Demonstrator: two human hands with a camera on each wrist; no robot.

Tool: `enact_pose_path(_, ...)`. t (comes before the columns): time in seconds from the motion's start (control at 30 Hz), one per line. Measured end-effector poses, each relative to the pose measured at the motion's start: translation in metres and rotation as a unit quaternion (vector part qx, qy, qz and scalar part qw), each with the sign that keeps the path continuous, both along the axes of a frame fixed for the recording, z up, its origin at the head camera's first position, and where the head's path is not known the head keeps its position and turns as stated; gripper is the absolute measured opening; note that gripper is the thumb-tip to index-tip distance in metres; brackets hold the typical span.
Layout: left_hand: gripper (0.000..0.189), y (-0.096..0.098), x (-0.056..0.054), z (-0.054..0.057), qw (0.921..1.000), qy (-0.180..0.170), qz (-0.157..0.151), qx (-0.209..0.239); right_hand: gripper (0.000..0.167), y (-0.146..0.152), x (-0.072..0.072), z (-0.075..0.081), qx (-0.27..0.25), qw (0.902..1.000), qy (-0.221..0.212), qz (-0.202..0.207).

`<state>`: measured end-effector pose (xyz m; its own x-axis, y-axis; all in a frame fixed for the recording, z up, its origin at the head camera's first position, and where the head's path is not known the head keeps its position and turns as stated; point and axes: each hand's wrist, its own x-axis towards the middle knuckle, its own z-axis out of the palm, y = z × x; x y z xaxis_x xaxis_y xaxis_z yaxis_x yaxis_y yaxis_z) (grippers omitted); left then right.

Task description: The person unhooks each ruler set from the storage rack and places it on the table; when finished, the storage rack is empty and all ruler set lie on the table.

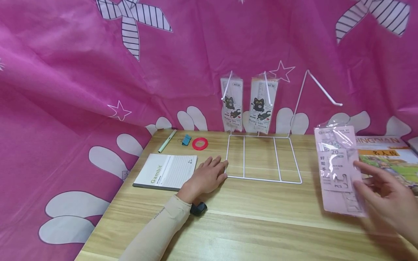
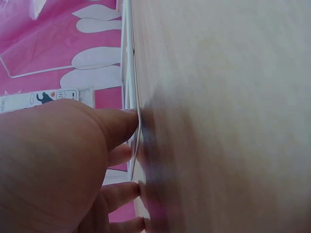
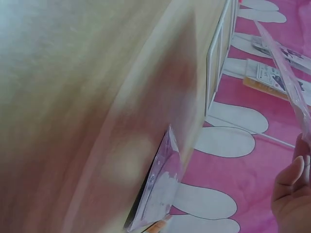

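Observation:
A white wire display rack (image 1: 264, 178) stands on the table with three upright hooked arms. Two ruler set packs, the left one (image 1: 232, 105) and the middle one (image 1: 263, 105), hang on its left and middle arms; the right arm (image 1: 323, 87) carries nothing. My left hand (image 1: 209, 175) rests on the table at the rack base's left side, fingers extended, the thumb touching the wire in the left wrist view. Between thumb and fingers, my right hand (image 1: 382, 192) pinches the right edge of a pink ruler pack (image 1: 337, 170), held up right of the rack.
Left of the rack lie a notebook (image 1: 166, 170), a pale green pen (image 1: 167, 140), a blue binder clip (image 1: 186, 140) and a red tape roll (image 1: 200, 144). A magazine (image 1: 382, 152) lies behind my right hand. A pink curtain (image 1: 183, 72) hangs behind the table.

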<state>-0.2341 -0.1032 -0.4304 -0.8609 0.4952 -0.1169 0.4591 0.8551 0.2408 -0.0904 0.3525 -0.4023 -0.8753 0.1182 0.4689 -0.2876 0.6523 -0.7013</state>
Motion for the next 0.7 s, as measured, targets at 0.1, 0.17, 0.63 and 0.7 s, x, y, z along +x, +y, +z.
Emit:
enact_pose_path(0.1, 0.057, 0.0, 0.0, -0.001, 1.0, 0.0, -0.001, -0.001, 0.055, 0.002, -0.005, 0.0, 0.023, 0.9988, -0.042, -0.008)
enact_pose_path(0.17, 0.057, 0.0, 0.0, -0.001, 1.0, -0.002, 0.0, -0.001, 0.054, 0.002, -0.009, -0.001, 0.036, 0.997, -0.067, -0.014)
enact_pose_path(0.63, 0.057, -0.001, 0.0, -0.001, 1.0, 0.003, -0.003, 0.002, 0.055, 0.0, -0.039, -0.003, 0.08, 0.9891, -0.121, -0.024)
enact_pose_path(0.7, 0.057, -0.001, -0.001, -0.001, 1.0, 0.003, -0.003, 0.002, 0.054, 0.002, -0.044, -0.004, 0.074, 0.9887, -0.13, -0.016)
